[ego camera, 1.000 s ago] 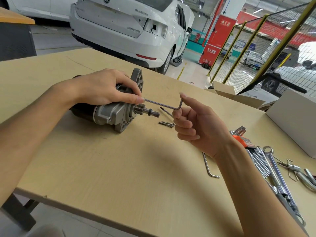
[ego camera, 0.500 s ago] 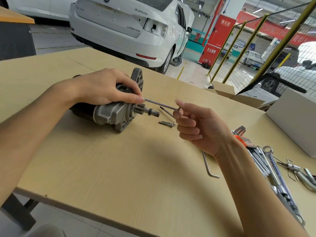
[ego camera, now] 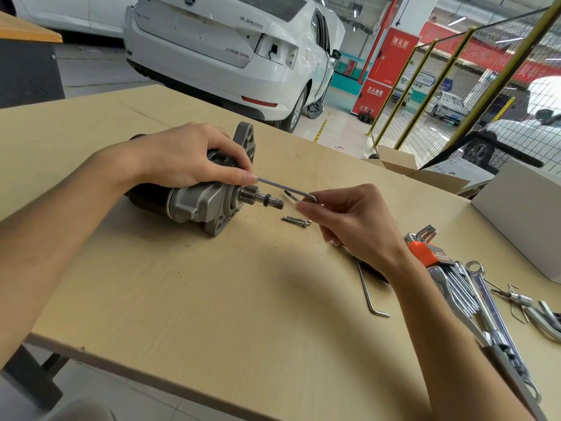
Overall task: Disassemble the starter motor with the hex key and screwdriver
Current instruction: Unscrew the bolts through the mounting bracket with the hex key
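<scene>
Your right hand (ego camera: 352, 226) swung the hex key (ego camera: 285, 187) down; it pinched the bend, your left (ego camera: 188, 156) gripped the motor (ego camera: 200, 205). Two bolts (ego camera: 297, 221) lay out at 3 o'clock; housing remained joined

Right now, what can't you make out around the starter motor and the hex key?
Head view only:
- Hex key tip: hidden under the left hand fingertips, so the screw it drives is unseen.
- Starter motor rear: covered by that hand.
- Key's short arm: hidden in the right hand.
- Loose bolts: too small to count.
</scene>
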Demonstrator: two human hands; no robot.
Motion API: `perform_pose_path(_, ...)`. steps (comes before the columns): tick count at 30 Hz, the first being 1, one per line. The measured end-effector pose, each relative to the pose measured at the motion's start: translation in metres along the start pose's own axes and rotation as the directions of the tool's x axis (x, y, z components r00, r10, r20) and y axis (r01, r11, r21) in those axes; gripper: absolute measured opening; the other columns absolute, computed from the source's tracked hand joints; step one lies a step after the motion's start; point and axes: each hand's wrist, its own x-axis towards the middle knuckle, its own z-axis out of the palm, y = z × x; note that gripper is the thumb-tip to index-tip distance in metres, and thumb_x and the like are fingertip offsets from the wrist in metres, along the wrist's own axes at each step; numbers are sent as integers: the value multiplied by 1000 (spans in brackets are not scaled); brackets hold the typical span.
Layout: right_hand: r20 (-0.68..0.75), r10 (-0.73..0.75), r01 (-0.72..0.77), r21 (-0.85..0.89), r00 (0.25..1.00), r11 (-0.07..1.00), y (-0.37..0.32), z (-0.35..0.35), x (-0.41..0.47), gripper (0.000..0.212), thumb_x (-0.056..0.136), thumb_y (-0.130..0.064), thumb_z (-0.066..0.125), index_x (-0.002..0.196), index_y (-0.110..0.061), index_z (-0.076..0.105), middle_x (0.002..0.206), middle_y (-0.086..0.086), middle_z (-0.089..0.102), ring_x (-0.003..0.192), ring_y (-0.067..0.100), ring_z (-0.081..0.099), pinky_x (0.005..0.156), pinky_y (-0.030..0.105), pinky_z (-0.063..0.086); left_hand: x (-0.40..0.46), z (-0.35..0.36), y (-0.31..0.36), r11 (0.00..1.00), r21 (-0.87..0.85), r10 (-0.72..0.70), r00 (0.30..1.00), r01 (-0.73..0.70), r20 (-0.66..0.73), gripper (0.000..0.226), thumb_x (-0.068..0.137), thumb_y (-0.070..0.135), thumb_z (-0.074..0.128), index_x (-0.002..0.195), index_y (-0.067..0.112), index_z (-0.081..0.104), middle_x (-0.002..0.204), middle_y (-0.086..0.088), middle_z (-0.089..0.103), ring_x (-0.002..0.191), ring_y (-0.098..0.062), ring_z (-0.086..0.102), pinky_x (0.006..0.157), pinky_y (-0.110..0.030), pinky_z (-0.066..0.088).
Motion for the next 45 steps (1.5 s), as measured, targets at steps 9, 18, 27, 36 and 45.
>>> perform_pose_path(9, 130, 227, -239, 83, 965, 968, -5, 5, 3, 62, 93, -63, 40, 79, -16, 77, 58, 8, 62, 46, 12, 47, 46, 22, 38, 1, 0, -2, 1000, 13, 3, 1000, -3, 2, 27, 67, 71, 62, 85, 53, 70, 101, 18, 61, 97, 6, 53, 90, -24, 44)
perform_pose_path(18, 383, 435, -473, 4, 815, 881, -3, 7, 4, 67, 101, -63, 28, 59, -15, 49, 51, -2, 37, 43, 12, 32, 40, 19, 25, 1, 0, -1, 1000, 21, 4, 1000, -4, 10, 27, 67, 71, 61, 83, 52, 70, 95, 29, 57, 95, 7, 53, 84, -20, 40)
perform_pose_path(27, 389, 422, -510, 157, 819, 846, -2, 5, 4, 57, 94, -63, 44, 64, -15, 49, 54, -3, 36, 45, 11, 31, 40, 19, 24, 2, 0, -2, 1000, 22, 10, 1000, -10, 9, 27, 67, 71, 60, 84, 52, 70, 95, 31, 57, 96, 8, 52, 81, -20, 38)
perform_pose_path(36, 269, 353, -426, 297, 896, 855, -1, 4, 7, 55, 80, -64, 60, 46, -21, 49, 54, -2, 36, 46, 12, 28, 41, 21, 23, 2, -1, -2, 1000, 8, 13, 1000, -13, -1, 27, 66, 70, 61, 85, 53, 70, 95, 24, 60, 96, 6, 53, 84, -19, 41)
perform_pose_path(45, 325, 401, -503, 354, 857, 788, -1, 5, 9, 49, 71, -62, 65, 59, -18, 50, 54, -5, 35, 44, 10, 28, 36, 18, 22, 2, 0, -3, 999, 23, 26, 1000, -26, 7, 22, 69, 67, 62, 86, 55, 69, 97, 22, 60, 97, 6, 53, 87, -23, 42)
